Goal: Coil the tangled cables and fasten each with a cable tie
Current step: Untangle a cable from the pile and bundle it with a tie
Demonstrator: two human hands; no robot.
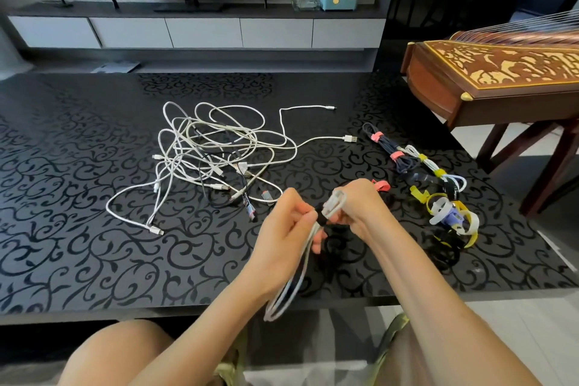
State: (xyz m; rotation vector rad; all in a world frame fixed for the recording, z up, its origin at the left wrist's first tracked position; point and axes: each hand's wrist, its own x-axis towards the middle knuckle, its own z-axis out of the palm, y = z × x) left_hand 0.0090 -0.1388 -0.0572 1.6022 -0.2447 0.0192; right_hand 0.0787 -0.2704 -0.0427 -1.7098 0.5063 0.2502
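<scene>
Your left hand (pixel 286 224) pinches the black tie (pixel 320 217) on the white coil (pixel 305 255); your right hand (pixel 360 208) grips its upper loops. Coil lies right of the tangle (pixel 213 157), long axis hanging toward you.

We see bare table (pixel 78 197) on the left and along the near edge, so a hand can slide there. The messy pile of cables (pixel 219 147) fills the middle. On the right, 2 tied bundles (pixel 396 155) and loose ties (pixel 445 210) block the way, with a big wooden instrument (pixel 488 72) past them.
</scene>
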